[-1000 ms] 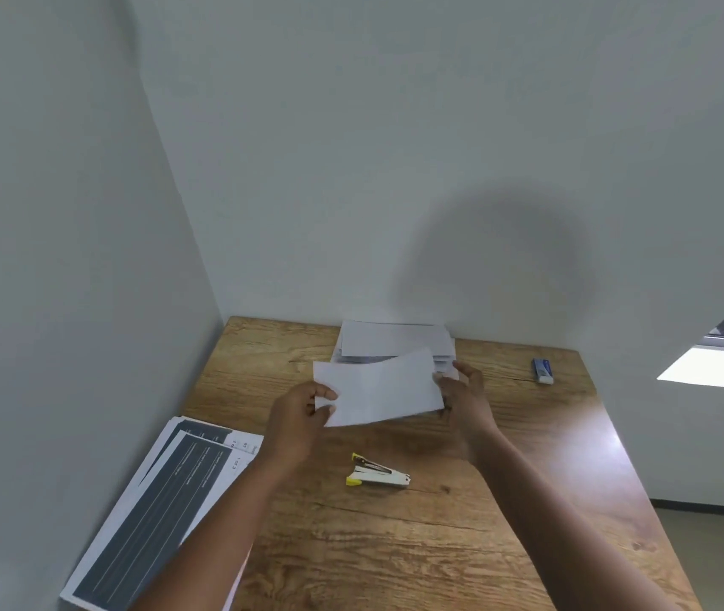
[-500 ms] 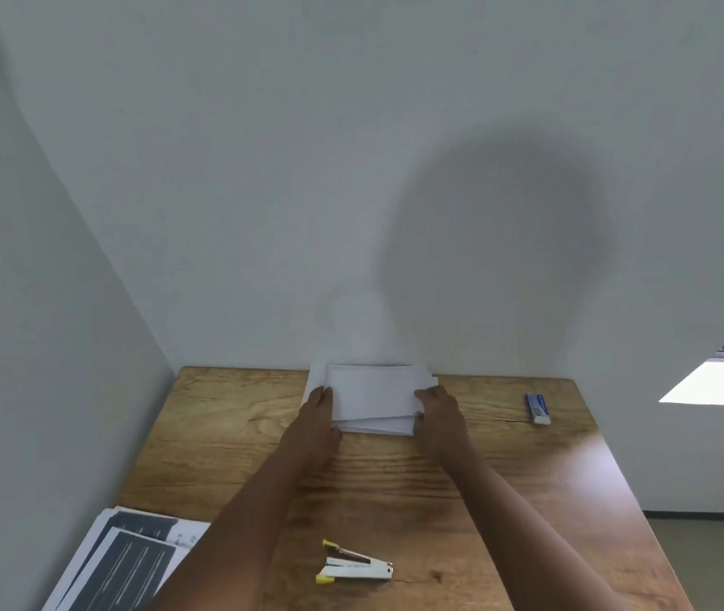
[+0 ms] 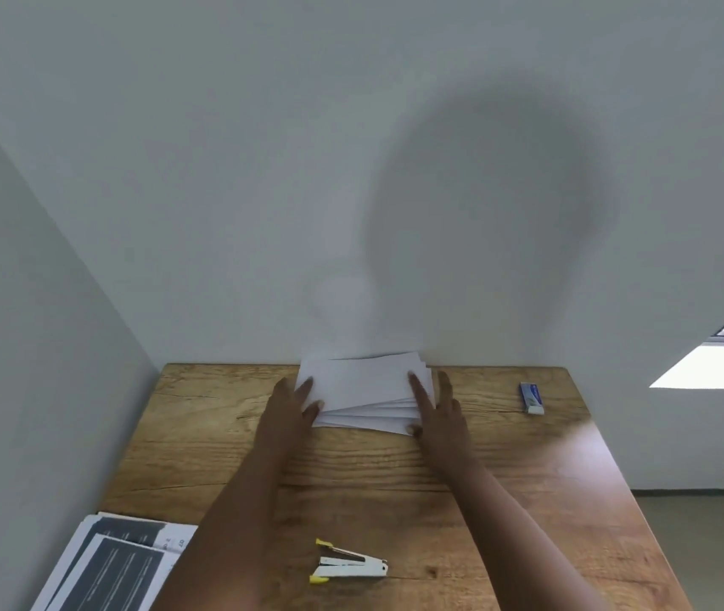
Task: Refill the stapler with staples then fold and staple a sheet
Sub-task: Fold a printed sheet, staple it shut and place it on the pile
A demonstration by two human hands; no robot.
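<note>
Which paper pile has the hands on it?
The white folded stack at the far edge by the wall: left hand and right hand rest on it. The dark printed pile lies untouched, near left.

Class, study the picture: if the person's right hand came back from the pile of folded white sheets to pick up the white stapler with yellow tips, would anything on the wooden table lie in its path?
Nothing visible does. Only bare wooden table separates the right hand from the white stapler with yellow tips.

wooden worktop [image 3: 528, 500] set into a corner of plain walls, dark printed sheets [image 3: 109, 566] stacked at its near-left edge, small blue-and-white box [image 3: 531, 397] laid far right
</note>
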